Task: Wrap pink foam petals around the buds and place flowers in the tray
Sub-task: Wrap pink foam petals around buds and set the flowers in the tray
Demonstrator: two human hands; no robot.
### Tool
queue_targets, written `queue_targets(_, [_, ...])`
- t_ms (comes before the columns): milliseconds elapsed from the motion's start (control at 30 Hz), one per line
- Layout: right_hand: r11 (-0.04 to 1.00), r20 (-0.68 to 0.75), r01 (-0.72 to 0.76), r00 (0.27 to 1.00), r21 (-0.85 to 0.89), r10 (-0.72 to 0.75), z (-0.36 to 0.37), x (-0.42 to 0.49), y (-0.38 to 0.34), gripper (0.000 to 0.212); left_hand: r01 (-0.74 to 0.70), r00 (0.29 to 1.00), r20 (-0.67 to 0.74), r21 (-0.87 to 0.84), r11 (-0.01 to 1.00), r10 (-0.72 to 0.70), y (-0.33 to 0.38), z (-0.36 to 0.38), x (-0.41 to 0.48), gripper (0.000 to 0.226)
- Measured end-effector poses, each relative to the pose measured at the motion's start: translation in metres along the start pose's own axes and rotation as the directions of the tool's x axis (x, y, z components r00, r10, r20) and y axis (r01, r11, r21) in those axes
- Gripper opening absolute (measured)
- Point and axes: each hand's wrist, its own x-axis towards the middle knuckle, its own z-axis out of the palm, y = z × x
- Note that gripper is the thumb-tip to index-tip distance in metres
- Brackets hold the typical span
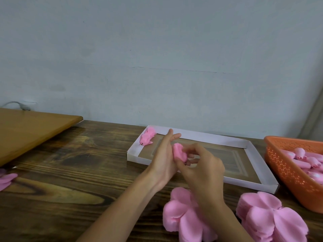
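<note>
Petal stacks nearest: two piles of pink foam petals, one (183,215) under the right forearm, one (269,217) just beside the orange basket (286,170). Half-wrapped flower (179,152) is held in the air over the near-left part of the tray (201,136), between both hands. Right hand (204,170): fingers curled, pinching the flower's side, pressing the petal on. Left hand (164,161): fingers straight, flower lying against them; thumb hidden, so I can't tell if it clamps. One finished flower (147,137) lies in the tray's far-left corner. Bare buds (300,158) fill the basket. Loose petals (7,179) sit at the left edge of the table (70,172); a wooden board (31,130) is far left.

Step, as I judge it: wrapping, early in the task.

Risks:
- Foam springs back, so the petal may unroll if the right pinch eases before it sets.
- Left support looks loose, so the flower could slip and drop short of the tray.
- Right forearm hangs low over the near stack and may scatter it.
</note>
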Motion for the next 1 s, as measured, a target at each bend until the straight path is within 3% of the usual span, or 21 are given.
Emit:
queue_targets(133, [0.894, 0.003, -0.277, 0.956, 0.353, 0.295, -0.007, 0.013, 0.011, 0.022, -0.004, 0.995, 0.097, 0.154, 0.988, -0.011, -0.002, -0.006, 0.006, 0.021])
queue_targets(267, [0.643, 0.097, -0.448, 0.858, 0.622, 0.504, -0.01, 0.019, 0.016, 0.024, -0.054, 0.992, 0.122, 0.208, 0.977, 0.029, -0.008, -0.013, 0.009, 0.042])
queue_targets(367, [0.56, 0.161, -0.518, 0.81, 0.647, 0.563, -0.01, 0.019, 0.019, 0.025, -0.175, 0.974, 0.21, 0.453, 0.874, 0.087, -0.009, -0.021, 0.009, 0.059])
queue_targets(433, [0.576, 0.189, -0.549, 0.802, 0.605, 0.567, -0.007, 0.019, 0.022, 0.026, -0.235, 0.969, 0.207, 0.629, 0.741, 0.131, -0.012, -0.022, 0.01, 0.064])
queue_targets(533, [0.688, 0.196, -0.527, 0.842, 0.499, 0.503, -0.002, 0.017, 0.022, 0.026, -0.286, 0.954, 0.173, 0.766, 0.576, 0.245, -0.019, -0.021, 0.015, 0.036])
queue_targets(667, [0.821, 0.23, -0.427, 0.903, 0.379, 0.363, -0.005, 0.016, 0.016, 0.024, -0.169, 0.967, 0.027, 0.809, 0.562, 0.252, -0.002, -0.041, 0.027, 0.016])
queue_targets(700, [0.837, 0.203, -0.406, 0.913, 0.368, 0.354, -0.007, 0.016, 0.016, 0.022, -0.105, 0.961, -0.037, 0.867, 0.486, 0.274, 0.007, -0.05, 0.033, 0.016])
queue_targets(800, [0.825, 0.141, -0.407, 0.913, 0.393, 0.383, -0.01, 0.019, 0.017, 0.014, 0.228, 0.898, -0.235, 0.972, 0.064, 0.373, 0.035, -0.078, 0.051, 0.04])
queue_targets(900, [0.808, 0.116, -0.417, 0.906, 0.417, 0.408, -0.011, 0.022, 0.017, 0.012, 0.476, 0.813, -0.366, 0.866, -0.155, 0.453, 0.045, -0.096, 0.065, 0.048])
queue_targets(1000, [0.806, 0.096, -0.407, 0.908, 0.429, 0.407, -0.013, 0.024, 0.017, 0.011, 0.531, 0.81, -0.321, 0.756, -0.383, 0.491, 0.036, -0.104, 0.077, 0.037])
